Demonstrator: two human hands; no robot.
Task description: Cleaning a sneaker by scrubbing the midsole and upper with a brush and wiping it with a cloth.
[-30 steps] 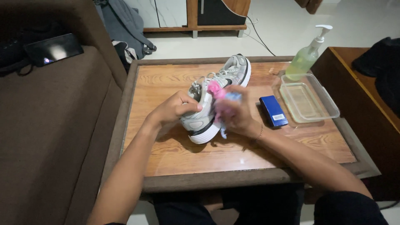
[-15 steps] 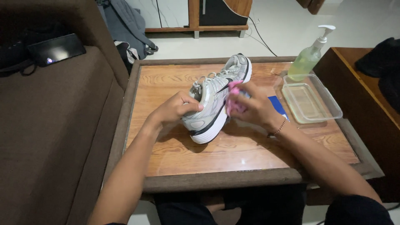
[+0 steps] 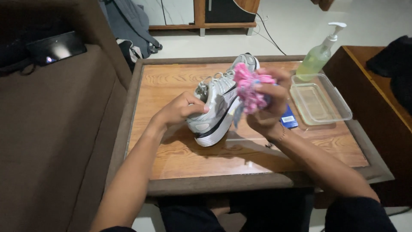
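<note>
**Now: one hand steadies the sneaker, the other bunches a pink cloth against it**

Right at the centre of the wooden table (image 3: 180,150), the left hand (image 3: 182,112) is wrapped around the heel end of a grey and white sneaker (image 3: 221,105), fingers curled over the collar and thumb on the near side, pressed firmly onto the shoe. The sneaker stands tilted, its heel sole resting on the tabletop just below that grip and its toe pointing away from the person, toward the far edge of the table.

Just to the right of the held shoe, the right hand (image 3: 270,105) is closed tight around a crumpled pink cloth (image 3: 249,89). The cloth bulges out of the fist on its left side and touches the side of the sneaker near the laces. The right wrist hangs above the tabletop, casting a shadow under it.

Partly hidden behind the right hand lies a small blue object (image 3: 288,118), flat on the table. Further right of that hand sits a clear, shallow plastic container (image 3: 319,103), and beyond it, at the far right of the table, stands a pump bottle (image 3: 319,56) of greenish liquid. Left of the left forearm runs a brown sofa (image 3: 56,141), well apart from both hands.
</note>
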